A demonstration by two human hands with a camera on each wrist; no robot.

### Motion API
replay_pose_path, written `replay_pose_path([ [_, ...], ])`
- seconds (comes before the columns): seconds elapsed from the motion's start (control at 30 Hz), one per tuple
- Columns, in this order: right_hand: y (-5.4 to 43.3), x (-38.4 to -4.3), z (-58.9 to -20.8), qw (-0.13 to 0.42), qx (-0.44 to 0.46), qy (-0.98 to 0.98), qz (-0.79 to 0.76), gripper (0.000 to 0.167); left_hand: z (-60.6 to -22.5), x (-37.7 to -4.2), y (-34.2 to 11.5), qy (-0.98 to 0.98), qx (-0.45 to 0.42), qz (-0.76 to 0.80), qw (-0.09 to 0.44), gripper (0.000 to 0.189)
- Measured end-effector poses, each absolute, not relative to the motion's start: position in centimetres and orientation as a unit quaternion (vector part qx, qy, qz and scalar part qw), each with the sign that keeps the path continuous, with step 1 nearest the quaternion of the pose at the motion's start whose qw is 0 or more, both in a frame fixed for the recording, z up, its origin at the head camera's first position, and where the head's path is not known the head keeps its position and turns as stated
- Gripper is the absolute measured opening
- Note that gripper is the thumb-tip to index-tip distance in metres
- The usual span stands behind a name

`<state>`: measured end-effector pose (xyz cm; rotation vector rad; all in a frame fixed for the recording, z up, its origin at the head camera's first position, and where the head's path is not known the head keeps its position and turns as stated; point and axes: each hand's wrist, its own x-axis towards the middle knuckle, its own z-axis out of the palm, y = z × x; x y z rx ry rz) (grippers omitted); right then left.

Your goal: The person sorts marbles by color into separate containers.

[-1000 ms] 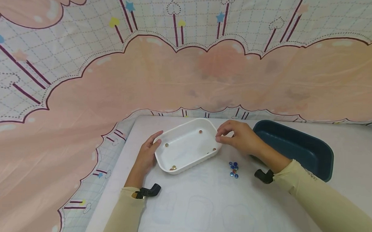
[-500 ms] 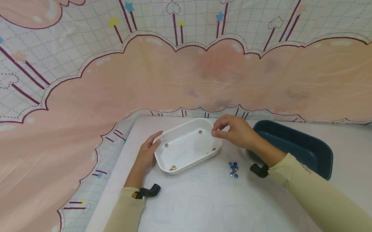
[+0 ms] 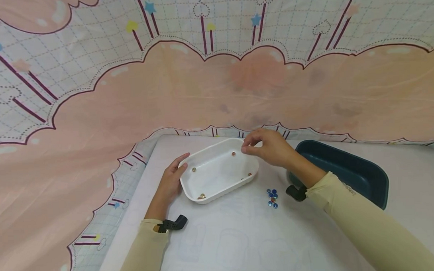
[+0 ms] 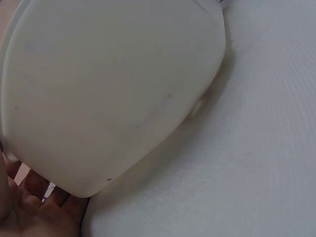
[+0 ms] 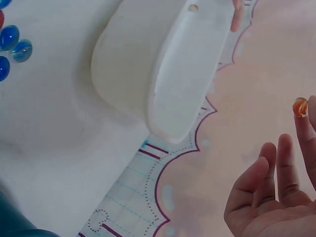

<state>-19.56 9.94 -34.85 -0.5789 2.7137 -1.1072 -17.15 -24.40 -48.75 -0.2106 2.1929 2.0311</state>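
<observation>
My left hand [image 3: 171, 177] grips the left end of a white tray [image 3: 218, 173], thumb over the rim and fingers outside; the left wrist view shows its underside [image 4: 113, 94] raised off the table. Several orange or amber marbles [image 3: 194, 169] lie scattered in the tray. Over the tray's far right corner, my right hand [image 3: 271, 148] pinches an orange marble [image 5: 300, 107] between its fingertips, seen clearly only in the right wrist view. A small cluster of mostly blue marbles [image 3: 275, 205], with a reddish one among them, lies on the table right of the tray.
A dark teal tray [image 3: 369, 166] stands on the right of the white-covered table [image 3: 220, 239], partly behind my right forearm. A patterned pink and white cloth [image 3: 201, 92] hangs beyond the table's far edge.
My right hand has moved left and slightly farther away, from the white tray's right rim to above its far right corner. The left hand and the tray stay put.
</observation>
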Motion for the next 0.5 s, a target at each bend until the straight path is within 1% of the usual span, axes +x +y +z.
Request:
replay_pose_path([
  [0.27, 9.4, -20.4, -34.5, 0.091, -0.174, 0.907, -0.373, 0.018, -48.9, -17.3, -24.3, 0.722, -0.071, 0.685, 0.072, 0.044],
  [0.5, 8.9, -20.9, -34.4, 0.096, -0.178, 0.9, -0.386, 0.016, -49.0, -17.2, -24.3, 0.721, -0.073, 0.686, 0.068, 0.043],
])
